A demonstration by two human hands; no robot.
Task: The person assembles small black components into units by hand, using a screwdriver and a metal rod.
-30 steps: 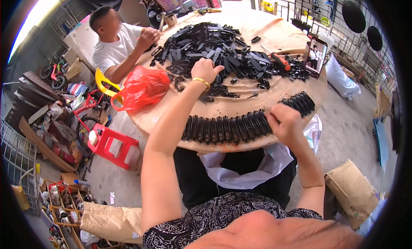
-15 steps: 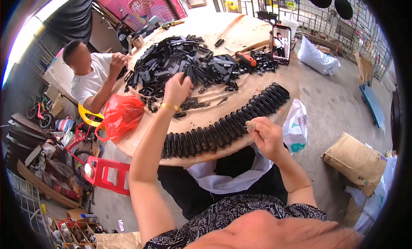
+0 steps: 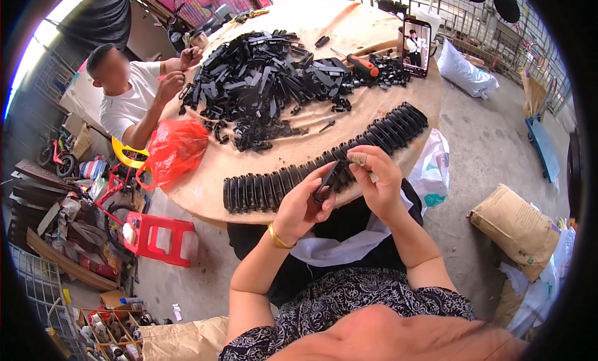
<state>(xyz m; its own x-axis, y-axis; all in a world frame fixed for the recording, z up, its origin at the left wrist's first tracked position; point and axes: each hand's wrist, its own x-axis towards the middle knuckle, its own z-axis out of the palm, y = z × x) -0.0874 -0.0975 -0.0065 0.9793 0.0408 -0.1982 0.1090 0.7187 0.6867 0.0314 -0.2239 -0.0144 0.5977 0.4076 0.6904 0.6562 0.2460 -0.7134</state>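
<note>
My left hand (image 3: 304,206) grips a black plastic piece (image 3: 327,182) in front of my body, over the near table edge. Beside it, my right hand (image 3: 381,182) has thumb and forefinger pinched together, with a tan wrap on a fingertip. Whether anything small is in that pinch, I cannot tell. Just beyond both hands, a curved row of black plastic pieces (image 3: 261,190) stands side by side along the table edge. Farther back lies a large heap of loose black plastic parts (image 3: 243,81).
The round table (image 3: 193,205) bears a screwdriver (image 3: 362,65) and a propped phone (image 3: 416,46). A red plastic bag (image 3: 177,146) hangs near its left edge. Across sits a co-worker (image 3: 128,99), hands raised. A red stool (image 3: 159,239) and brown sack (image 3: 514,227) stand on the floor.
My left hand has come back from the heap toward my right hand, now with a black plastic piece in it. The co-worker's hands have moved apart.
</note>
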